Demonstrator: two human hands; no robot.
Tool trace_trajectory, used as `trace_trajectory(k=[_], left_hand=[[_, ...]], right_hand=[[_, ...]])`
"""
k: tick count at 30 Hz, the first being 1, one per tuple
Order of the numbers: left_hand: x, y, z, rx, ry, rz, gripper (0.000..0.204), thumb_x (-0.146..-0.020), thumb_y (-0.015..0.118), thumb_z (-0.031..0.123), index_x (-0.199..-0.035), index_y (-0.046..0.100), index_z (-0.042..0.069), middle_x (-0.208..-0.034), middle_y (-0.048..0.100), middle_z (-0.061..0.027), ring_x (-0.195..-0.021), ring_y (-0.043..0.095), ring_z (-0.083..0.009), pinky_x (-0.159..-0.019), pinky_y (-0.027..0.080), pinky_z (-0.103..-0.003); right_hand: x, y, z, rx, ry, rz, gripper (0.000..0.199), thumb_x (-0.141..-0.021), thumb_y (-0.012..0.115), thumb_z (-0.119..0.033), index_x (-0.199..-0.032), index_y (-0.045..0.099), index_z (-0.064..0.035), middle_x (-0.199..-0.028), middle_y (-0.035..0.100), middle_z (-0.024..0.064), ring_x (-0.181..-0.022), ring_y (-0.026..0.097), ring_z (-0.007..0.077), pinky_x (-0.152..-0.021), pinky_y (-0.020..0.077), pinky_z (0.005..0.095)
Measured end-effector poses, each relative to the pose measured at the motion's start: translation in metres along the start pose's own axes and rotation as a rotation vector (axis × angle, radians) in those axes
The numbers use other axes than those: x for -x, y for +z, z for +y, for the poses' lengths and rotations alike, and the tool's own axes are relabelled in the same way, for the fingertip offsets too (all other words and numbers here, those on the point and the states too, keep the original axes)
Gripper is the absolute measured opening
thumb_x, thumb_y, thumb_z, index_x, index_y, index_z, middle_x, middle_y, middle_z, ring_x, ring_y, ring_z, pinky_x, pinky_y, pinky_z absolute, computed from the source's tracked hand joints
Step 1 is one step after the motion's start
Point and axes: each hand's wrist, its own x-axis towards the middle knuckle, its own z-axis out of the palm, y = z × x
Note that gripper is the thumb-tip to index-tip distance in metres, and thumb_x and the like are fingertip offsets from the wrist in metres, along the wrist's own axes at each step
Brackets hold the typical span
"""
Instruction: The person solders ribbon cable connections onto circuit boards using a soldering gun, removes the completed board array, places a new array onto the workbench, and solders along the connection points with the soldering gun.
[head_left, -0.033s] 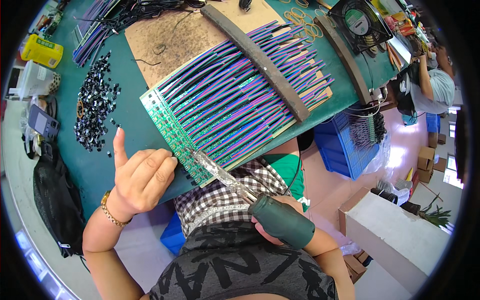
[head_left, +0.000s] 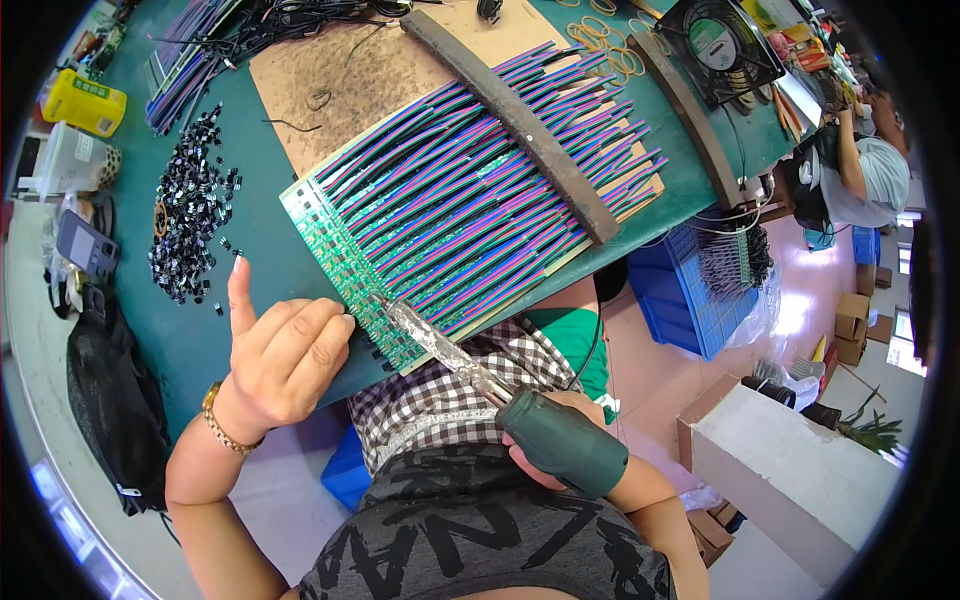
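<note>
Cloth (head_left: 395, 405) in dark-and-white checks covers the lap, with a blue bin (head_left: 347, 475) low at its left. A black mesh bag (head_left: 115, 395) slumps along the left side, outside the green tabletop (head_left: 270, 265). On that top, a loose heap of small black components (head_left: 185, 235) spreads out, a few strays near the left hand (head_left: 278, 365). Farther up, a heavy brown bar (head_left: 510, 125) lies aslant over the wires (head_left: 425, 205), hiding a strip of them; beyond it are a stained brown sheet (head_left: 290, 90), a second bar (head_left: 685, 120), rubber bands and a dark fan (head_left: 715, 48). Past the table's right edge stands a blue crate (head_left: 680, 290), and farther off a person in a pale top (head_left: 875, 180). The circuit panel (head_left: 330, 240) is bright green, dotted with rows of dark chips, and its wires run off toward the upper right in close strands of pink, blue, black and green. The soldering iron (head_left: 565, 445) has a dark green handle and a crusted, silvery barrel that covers part of the panel. The right hand (head_left: 578, 405) is wrapped round that handle, its barrel reaching forward to the panel; whether the tip touches is unclear. The left hand's fingers curl at the panel's lower-left edge, one digit sticking out; whether they pinch anything cannot be told.
</note>
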Motion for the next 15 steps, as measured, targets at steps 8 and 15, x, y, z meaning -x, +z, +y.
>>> trace_trajectory(k=[8, 15], left_hand=[[-0.006, -0.011, -0.003, 0.07, -0.021, -0.037, 0.018, -0.069, 0.069, -0.001, -0.086, 0.064, 0.003, -0.079, 0.063, -0.0044, -0.067, 0.062, -0.0161, -0.11, 0.023, -0.06], [-0.011, -0.043, -0.045, 0.046, -0.54, -0.156, 0.021, -0.077, 0.065, -0.007, -0.097, 0.066, -0.001, -0.087, 0.061, -0.0106, -0.071, 0.06, -0.0218, -0.066, 0.048, -0.028]], right_hand=[[-0.002, 0.002, -0.004, -0.029, 0.022, 0.085, 0.019, -0.07, 0.069, -0.007, -0.088, 0.065, -0.0072, -0.075, 0.065, 0.0038, -0.065, 0.065, 0.0207, -0.059, 0.0525, 0.0283], [-0.006, -0.005, -0.005, 0.038, 0.061, 0.009, 0.01, -0.072, 0.065, -0.011, -0.081, 0.062, -0.0113, -0.071, 0.062, 0.0048, -0.064, 0.063, 0.0252, -0.061, 0.051, 0.0332]])
